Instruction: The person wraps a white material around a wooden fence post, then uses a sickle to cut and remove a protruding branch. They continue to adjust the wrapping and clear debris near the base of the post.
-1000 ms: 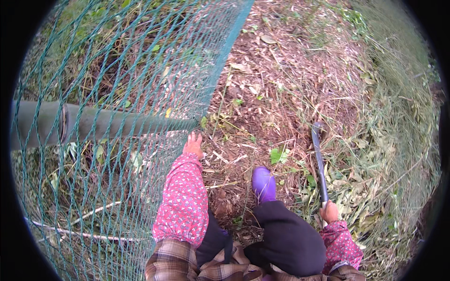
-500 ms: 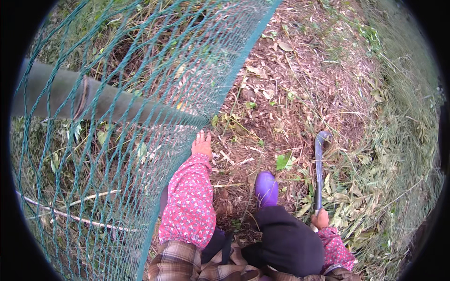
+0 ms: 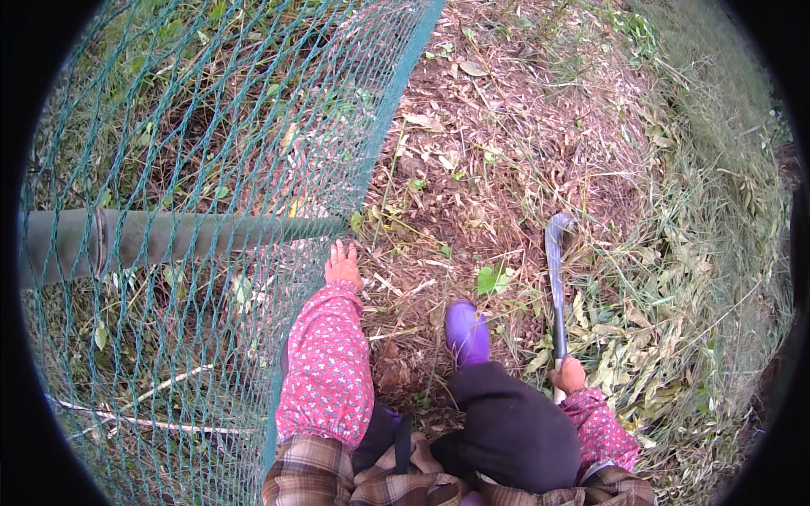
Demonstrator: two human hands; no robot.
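Note:
My left hand (image 3: 342, 266) reaches forward with its fingers stretched out, lying at the lower edge of a green net (image 3: 194, 160). Close beyond the fingertips is the foot of a thick grey-green pole (image 3: 169, 236), seen through the mesh. Low on the right, my right hand (image 3: 569, 375) is closed round the handle of a sickle (image 3: 555, 282). Its long, narrow shaft points away from me, and the hooked end lies at or just above the litter; contact cannot be made out.
A purple boot (image 3: 467, 332) stands between my hands on ground strewn with wood chips and dry leaves (image 3: 498, 152). Cut grass and leaves (image 3: 658, 354) lie along the right. Behind the net, a thin pale stick (image 3: 160, 424) lies among weeds.
The view has shifted, so net, pole, boot and sickle all appear further left. My left hand stays stretched out by the net's edge, and my right hand keeps its hold on the sickle.

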